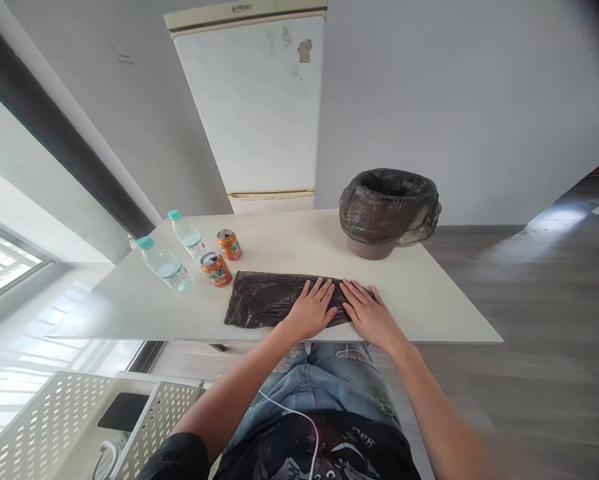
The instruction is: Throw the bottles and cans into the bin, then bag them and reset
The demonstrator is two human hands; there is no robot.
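Observation:
A dark plastic bag (264,299) lies flat and folded near the front edge of the white table (429,293). My left hand (310,308) rests palm down on its right half, fingers stretched out. My right hand (369,312) lies flat beside it on the bag's right end, fingers spread. Neither hand holds anything. The two hands are side by side and almost touch.
A bin lined with a dark bag (388,208) stands at the table's far right. Two orange cans (216,269) (229,244) and two water bottles (165,264) (186,234) stand at the left. A white fridge (254,100) is behind the table. A white perforated rack (69,427) sits low left.

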